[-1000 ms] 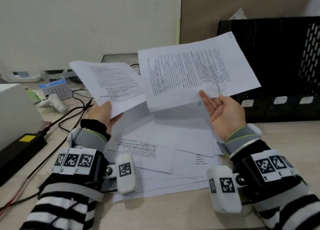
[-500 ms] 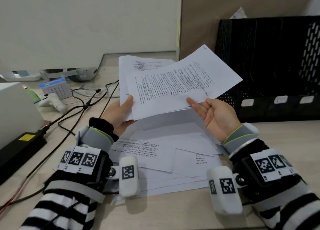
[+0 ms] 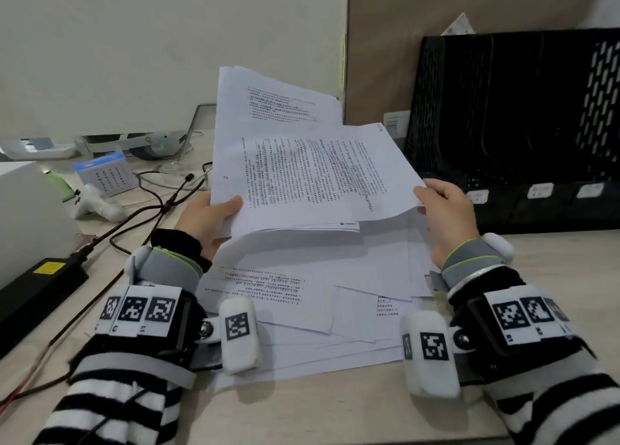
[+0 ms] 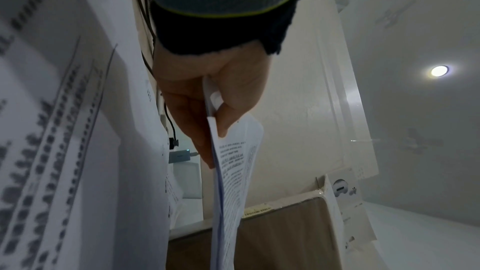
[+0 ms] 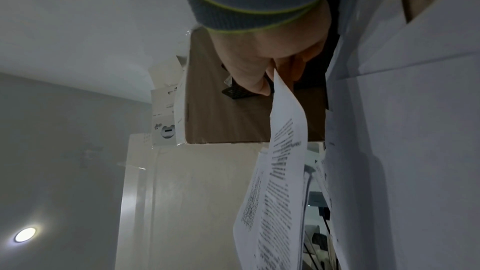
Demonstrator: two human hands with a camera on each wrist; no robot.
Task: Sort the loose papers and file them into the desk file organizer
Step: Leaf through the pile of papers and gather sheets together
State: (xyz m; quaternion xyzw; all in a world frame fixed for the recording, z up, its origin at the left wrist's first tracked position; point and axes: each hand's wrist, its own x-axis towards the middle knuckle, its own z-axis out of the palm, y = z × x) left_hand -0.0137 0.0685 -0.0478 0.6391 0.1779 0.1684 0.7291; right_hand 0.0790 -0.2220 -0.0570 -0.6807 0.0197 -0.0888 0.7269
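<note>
Above the desk I hold a small bundle of printed sheets (image 3: 312,179) between both hands. My left hand (image 3: 214,219) pinches its left edge, thumb on top; the left wrist view shows the sheets (image 4: 231,171) clamped between thumb and fingers. My right hand (image 3: 443,209) grips the right edge, and the right wrist view shows the paper (image 5: 283,151) pinched there. One sheet (image 3: 268,105) stands taller behind the front one. More loose papers (image 3: 302,297) lie scattered on the desk beneath. The black mesh file organizer (image 3: 523,126) stands at the back right.
Black cables (image 3: 161,206) and a black power brick (image 3: 37,283) lie to the left. A small blue desk calendar (image 3: 104,176) and a white box (image 3: 30,216) stand at the far left. A brown panel (image 3: 402,42) rises behind the papers.
The two separately held sheets have come together into one overlapped bundle. My right hand turned from palm-up under its sheet to gripping the bundle's right edge.
</note>
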